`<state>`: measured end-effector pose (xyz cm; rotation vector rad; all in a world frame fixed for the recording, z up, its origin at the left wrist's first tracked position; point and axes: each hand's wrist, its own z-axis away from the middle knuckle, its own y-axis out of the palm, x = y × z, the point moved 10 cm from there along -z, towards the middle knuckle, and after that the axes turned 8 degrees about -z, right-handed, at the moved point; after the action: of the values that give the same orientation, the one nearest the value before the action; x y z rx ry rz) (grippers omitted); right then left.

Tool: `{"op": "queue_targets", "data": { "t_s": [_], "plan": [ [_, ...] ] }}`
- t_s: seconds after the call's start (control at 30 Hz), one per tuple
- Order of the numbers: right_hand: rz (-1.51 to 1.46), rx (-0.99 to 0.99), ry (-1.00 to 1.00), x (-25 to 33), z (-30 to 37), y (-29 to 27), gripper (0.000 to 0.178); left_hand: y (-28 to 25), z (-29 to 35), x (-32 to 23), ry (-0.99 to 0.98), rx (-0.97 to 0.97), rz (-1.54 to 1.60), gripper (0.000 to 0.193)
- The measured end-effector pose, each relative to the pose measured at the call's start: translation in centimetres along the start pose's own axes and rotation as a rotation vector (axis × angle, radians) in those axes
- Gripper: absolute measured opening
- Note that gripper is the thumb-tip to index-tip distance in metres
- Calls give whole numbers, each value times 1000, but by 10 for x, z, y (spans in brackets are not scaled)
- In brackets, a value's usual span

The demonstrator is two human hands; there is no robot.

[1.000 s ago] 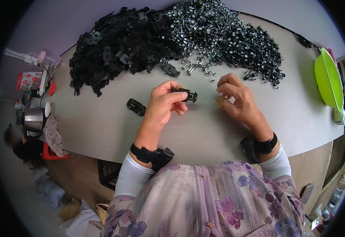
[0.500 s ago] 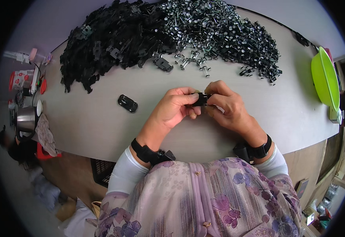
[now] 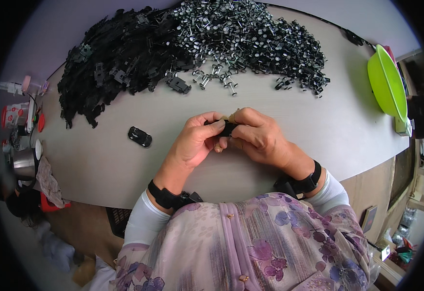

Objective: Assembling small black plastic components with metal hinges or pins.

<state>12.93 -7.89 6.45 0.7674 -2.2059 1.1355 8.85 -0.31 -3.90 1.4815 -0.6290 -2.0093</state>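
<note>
My left hand [image 3: 196, 139] grips a small black plastic toy-car chassis [image 3: 228, 129] between thumb and fingers, over the near-middle part of the table. From the other side, the fingers of my right hand [image 3: 261, 137] close on the same part and hide much of it. Whether a wheel axle is pinched there too, I cannot make out. To the left lies a small black toy car [image 3: 139, 137]. Beyond my hands, one loose chassis [image 3: 178, 84] rests beside several wheel axles [image 3: 216, 76].
Along the far side, a heap of black chassis parts [image 3: 110, 68] meets a heap of wheel axles [image 3: 250, 43]. A lime-green basin [image 3: 387, 87] leans at the right edge. On the left are a steel pot [image 3: 24, 162], a cloth [image 3: 50, 183] and another person partly in view.
The view has shifted, so the table's contents sit further left in it. My right fingers have closed further over the chassis, covering more of it. The toy car stays put on the table.
</note>
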Motion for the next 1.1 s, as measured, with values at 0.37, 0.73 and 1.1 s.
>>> {"op": "queue_targets", "data": {
  "t_s": [0.37,0.73,1.1],
  "plan": [
    [681,-319,564,-105,33,-105,9,-4,-5,-13,44,-159,-240,21],
    [55,-187,271,-48,8,-49,20,-6,-2,-14,75,-155,-128,37],
    [-16,-116,127,-19,0,-12,23,5,-6,0,-1,12,87,34]
  ]
}}
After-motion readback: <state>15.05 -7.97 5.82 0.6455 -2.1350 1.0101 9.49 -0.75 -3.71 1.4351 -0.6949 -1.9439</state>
